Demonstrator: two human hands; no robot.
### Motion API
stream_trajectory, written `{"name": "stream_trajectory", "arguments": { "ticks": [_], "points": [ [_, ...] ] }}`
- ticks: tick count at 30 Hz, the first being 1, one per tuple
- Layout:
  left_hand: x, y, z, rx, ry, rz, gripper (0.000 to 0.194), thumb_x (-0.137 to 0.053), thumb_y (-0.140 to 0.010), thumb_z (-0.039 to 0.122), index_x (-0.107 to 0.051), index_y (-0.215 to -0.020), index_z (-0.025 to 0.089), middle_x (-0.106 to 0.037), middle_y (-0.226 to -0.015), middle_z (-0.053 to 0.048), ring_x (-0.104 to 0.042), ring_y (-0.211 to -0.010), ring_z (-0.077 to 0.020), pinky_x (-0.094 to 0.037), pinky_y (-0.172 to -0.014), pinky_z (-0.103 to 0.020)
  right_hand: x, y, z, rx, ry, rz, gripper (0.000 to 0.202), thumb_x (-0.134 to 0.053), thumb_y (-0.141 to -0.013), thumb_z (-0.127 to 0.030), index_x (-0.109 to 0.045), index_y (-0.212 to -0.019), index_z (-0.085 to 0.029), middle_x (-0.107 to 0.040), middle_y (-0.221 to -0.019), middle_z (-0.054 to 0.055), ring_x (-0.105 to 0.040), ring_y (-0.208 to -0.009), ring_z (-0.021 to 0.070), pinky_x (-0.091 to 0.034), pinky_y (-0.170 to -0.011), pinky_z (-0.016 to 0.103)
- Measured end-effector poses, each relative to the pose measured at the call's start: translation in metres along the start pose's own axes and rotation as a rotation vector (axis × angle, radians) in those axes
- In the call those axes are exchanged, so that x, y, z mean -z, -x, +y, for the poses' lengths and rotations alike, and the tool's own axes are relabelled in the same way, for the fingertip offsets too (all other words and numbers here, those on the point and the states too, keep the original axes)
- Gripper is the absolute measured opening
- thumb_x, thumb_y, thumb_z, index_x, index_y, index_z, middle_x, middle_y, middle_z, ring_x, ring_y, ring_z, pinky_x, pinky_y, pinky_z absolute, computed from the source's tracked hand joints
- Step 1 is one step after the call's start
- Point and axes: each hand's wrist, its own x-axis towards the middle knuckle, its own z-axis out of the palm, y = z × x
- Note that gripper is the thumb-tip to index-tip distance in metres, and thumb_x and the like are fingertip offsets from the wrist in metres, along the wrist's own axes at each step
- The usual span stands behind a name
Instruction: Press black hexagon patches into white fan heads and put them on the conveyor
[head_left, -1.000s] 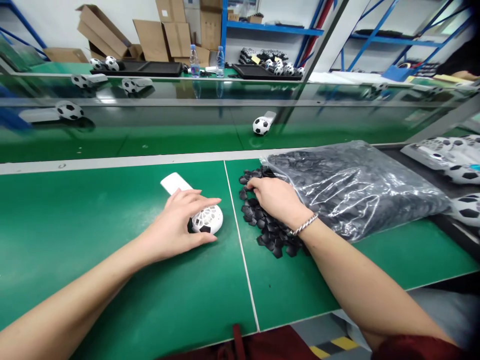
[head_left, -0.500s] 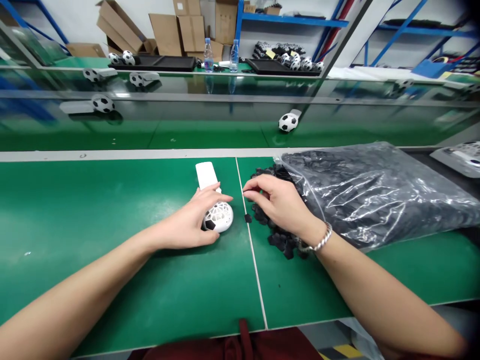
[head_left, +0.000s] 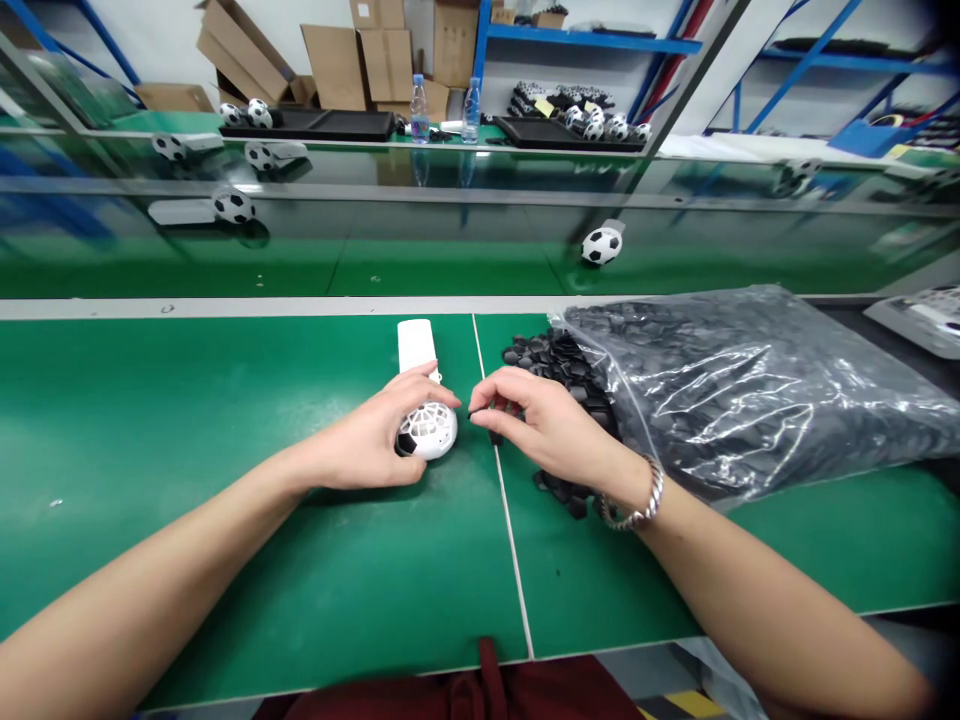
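Note:
On the green table (head_left: 247, 560) lies a white ball-shaped shell (head_left: 435, 430) with open lattice holes and a black patch at its left side; a flat white handle (head_left: 415, 345) extends from it. My left hand (head_left: 375, 425) is wrapped round the shell's left side, thumb at the near edge and fingers over the top. Just right of the shell, my right hand (head_left: 536, 420) pinches a small black piece (head_left: 477, 411) between thumb and fingertips. Under and beyond that hand is a pile of loose black pieces (head_left: 551, 355).
A clear plastic bag (head_left: 750, 390) full of black pieces lies at the right. Behind the table, a belt (head_left: 420, 270) carries football-patterned items (head_left: 601, 245). Two bottles (head_left: 470, 112), black trays (head_left: 330, 125) and cardboard boxes (head_left: 386, 65) stand farther back.
My right hand has moved left and slightly nearer me with its black piece, closer to the shell. My left hand and the shell have shifted slightly left. The items on the belt have moved right.

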Motion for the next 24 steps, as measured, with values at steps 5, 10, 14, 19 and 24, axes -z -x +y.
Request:
{"name": "stream_trajectory", "arguments": {
  "ticks": [5,10,14,19,24],
  "points": [
    [0.0,0.0,0.0,0.005,0.016,-0.003,0.058,-0.048,-0.06,0.006,-0.042,-0.115,0.024,-0.04,-0.131,-0.003,-0.009,-0.134,-0.024,-0.018,-0.108,-0.045,0.001,0.001,-0.004,0.011,-0.007,-0.039,0.016,-0.047,-0.084,-0.017,-0.059,-0.095,-0.018,-0.056,-0.077,0.001,-0.051,-0.072,0.0114,-0.042,-0.068,0.025],
    [0.001,-0.001,0.0,0.002,0.029,-0.002,0.058,-0.049,-0.06,0.006,-0.043,-0.114,0.024,-0.041,-0.131,-0.003,-0.01,-0.134,-0.0243,-0.018,-0.108,-0.045,-0.002,0.001,-0.004,-0.044,-0.191,-0.054,0.008,-0.053,-0.081,-0.019,-0.059,-0.084,-0.017,-0.061,-0.079,0.0,-0.054,-0.072,0.0108,-0.043,-0.067,0.024],
    [-0.003,-0.001,0.003,-0.01,0.062,-0.014,0.049,-0.053,-0.062,0.009,-0.047,-0.109,0.024,-0.044,-0.128,-0.002,-0.011,-0.134,-0.0229,-0.02,-0.108,-0.043,-0.006,0.0,-0.003,-0.042,-0.227,-0.111,0.004,-0.059,-0.077,-0.019,-0.062,-0.076,-0.016,-0.059,-0.077,-0.001,-0.053,-0.069,0.0096,-0.043,-0.067,0.023],
    [-0.007,-0.002,0.008,0.066,0.079,0.021,0.042,-0.061,-0.068,0.024,-0.048,-0.108,0.023,-0.039,-0.133,-0.005,-0.016,-0.133,-0.0258,-0.024,-0.105,-0.044,-0.014,0.0,-0.004,-0.035,-0.292,-0.136,0.003,-0.062,-0.075,-0.019,-0.062,-0.074,-0.016,-0.06,-0.072,-0.002,-0.053,-0.066,0.009,-0.043,-0.065,0.022],
    [-0.008,-0.001,0.009,0.08,0.071,0.034,0.042,-0.061,-0.07,0.028,-0.047,-0.109,0.023,-0.037,-0.135,-0.006,-0.019,-0.132,-0.0263,-0.025,-0.104,-0.043,-0.02,0.001,-0.004,-0.039,-0.245,-0.078,0.007,-0.062,-0.074,-0.019,-0.058,-0.069,-0.015,-0.056,-0.069,-0.002,-0.049,-0.061,0.0083,-0.042,-0.061,0.022]
  ]
}}
